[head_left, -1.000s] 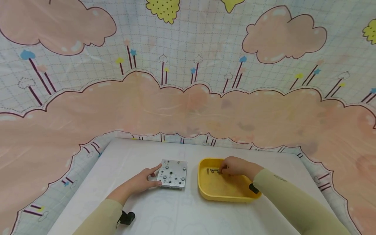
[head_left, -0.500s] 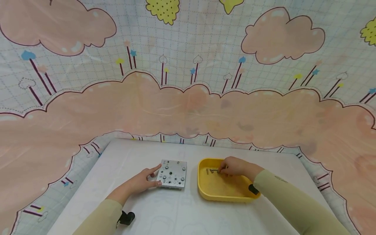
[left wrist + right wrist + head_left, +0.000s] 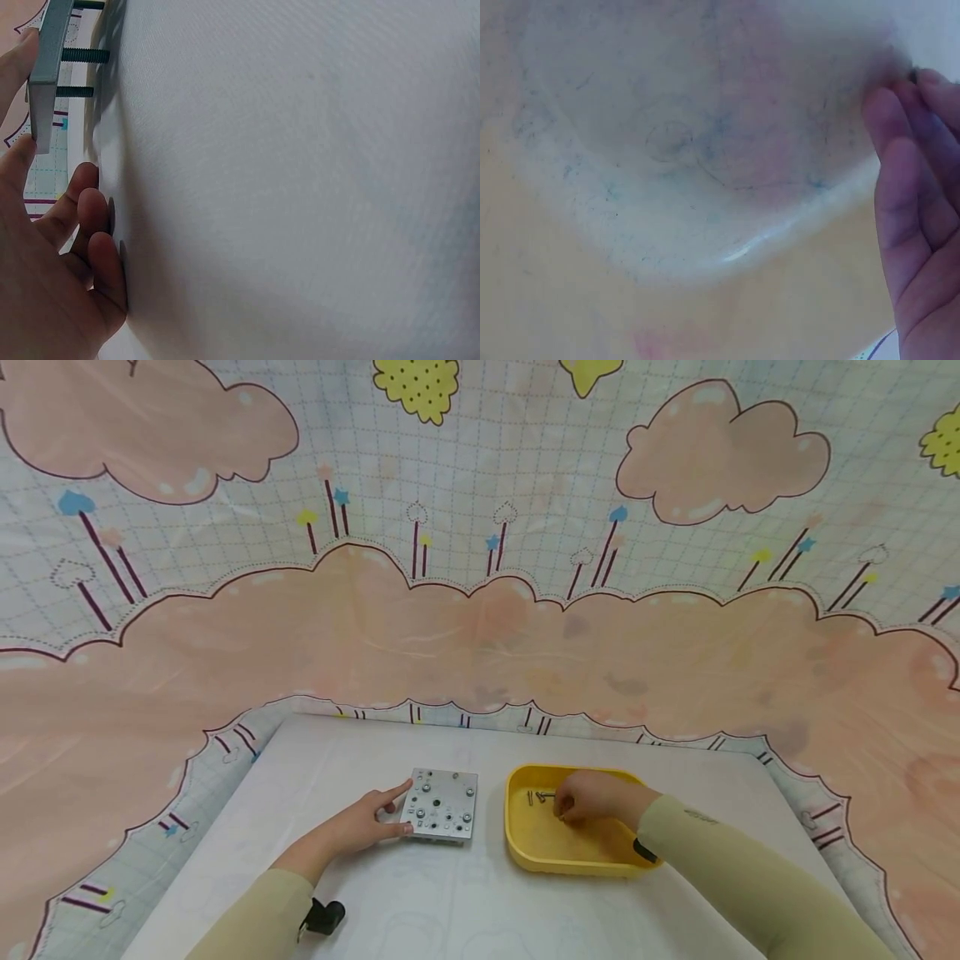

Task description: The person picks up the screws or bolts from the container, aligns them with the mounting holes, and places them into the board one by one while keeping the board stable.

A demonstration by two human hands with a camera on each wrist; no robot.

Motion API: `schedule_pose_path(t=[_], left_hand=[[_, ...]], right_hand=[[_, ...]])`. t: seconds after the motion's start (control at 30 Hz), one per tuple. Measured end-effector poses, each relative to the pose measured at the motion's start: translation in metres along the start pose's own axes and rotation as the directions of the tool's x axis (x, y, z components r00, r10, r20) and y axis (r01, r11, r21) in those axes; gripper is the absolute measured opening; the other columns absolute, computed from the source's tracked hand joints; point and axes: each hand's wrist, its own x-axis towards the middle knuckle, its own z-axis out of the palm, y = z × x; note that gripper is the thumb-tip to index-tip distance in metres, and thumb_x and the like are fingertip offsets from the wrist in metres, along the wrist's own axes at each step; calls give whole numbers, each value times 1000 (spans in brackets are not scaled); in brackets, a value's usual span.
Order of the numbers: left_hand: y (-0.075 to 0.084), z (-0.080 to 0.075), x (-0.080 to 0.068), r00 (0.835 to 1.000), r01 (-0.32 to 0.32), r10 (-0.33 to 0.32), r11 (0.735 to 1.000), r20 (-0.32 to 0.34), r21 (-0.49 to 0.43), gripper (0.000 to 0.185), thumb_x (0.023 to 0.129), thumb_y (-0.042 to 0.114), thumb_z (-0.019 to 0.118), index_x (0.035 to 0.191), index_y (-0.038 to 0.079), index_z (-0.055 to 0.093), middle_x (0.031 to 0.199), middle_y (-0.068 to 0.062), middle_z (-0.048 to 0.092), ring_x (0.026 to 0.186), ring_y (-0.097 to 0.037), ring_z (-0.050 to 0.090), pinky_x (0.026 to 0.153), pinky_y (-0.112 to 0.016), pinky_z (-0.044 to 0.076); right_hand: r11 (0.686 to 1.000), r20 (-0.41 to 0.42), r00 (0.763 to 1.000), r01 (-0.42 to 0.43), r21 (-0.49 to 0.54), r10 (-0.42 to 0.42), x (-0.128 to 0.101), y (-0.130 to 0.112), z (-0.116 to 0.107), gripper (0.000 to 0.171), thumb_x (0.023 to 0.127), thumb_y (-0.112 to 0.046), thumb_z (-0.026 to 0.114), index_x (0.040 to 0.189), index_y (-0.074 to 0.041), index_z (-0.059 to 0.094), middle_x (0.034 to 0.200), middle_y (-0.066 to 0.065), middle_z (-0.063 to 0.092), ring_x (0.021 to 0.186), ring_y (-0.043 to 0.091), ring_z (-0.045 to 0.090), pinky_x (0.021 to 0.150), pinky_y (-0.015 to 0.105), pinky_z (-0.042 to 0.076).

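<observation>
A square silver metal plate (image 3: 447, 802) with holes and bolt heads sits on the white table. In the left wrist view, threaded bolts (image 3: 85, 55) stick out from its underside. My left hand (image 3: 362, 821) touches the plate's left edge with extended thumb and index finger; the other fingers are bent near the table. My right hand (image 3: 596, 796) is inside the yellow tray (image 3: 536, 852), with thumb and fingertips pinched together. A small dark end of a screw (image 3: 914, 73) shows between those fingertips; the rest is hidden. Several loose screws (image 3: 540, 797) lie in the tray beside that hand.
The white table (image 3: 450, 910) carries the plate and, to its right, the yellow tray with raised walls. Behind and around the table hangs a curtain (image 3: 480, 643) printed with clouds. A black wrist camera (image 3: 325, 917) is strapped to the left wrist.
My right hand has drawn slightly toward me inside the tray and turned, its fingertips now away from the loose screws. The left hand and plate have stayed in place.
</observation>
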Motion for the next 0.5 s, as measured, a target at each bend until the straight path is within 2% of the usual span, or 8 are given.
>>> schedule_pose_path(t=[0.13, 0.5], left_hand=[[0, 0, 0, 1000, -3, 3, 1000, 2, -1, 86, 84, 48, 77, 155, 24, 36, 118, -9, 51, 92, -22, 47, 82, -43, 40], [-2, 1, 2, 1000, 13, -13, 1000, 4, 0, 87, 83, 50, 76, 156, 25, 35, 120, -9, 51, 93, -22, 47, 84, -43, 40]], right_hand=[[998, -9, 1000, -2, -57, 1, 2, -2, 1, 7, 88, -12, 74, 90, -19, 75, 84, -12, 60, 79, 10, 53, 81, 31, 47], [995, -14, 1000, 7, -98, -9, 3, -4, 3, 6, 88, -14, 75, 87, -19, 72, 81, -11, 59, 77, 10, 52, 80, 31, 46]])
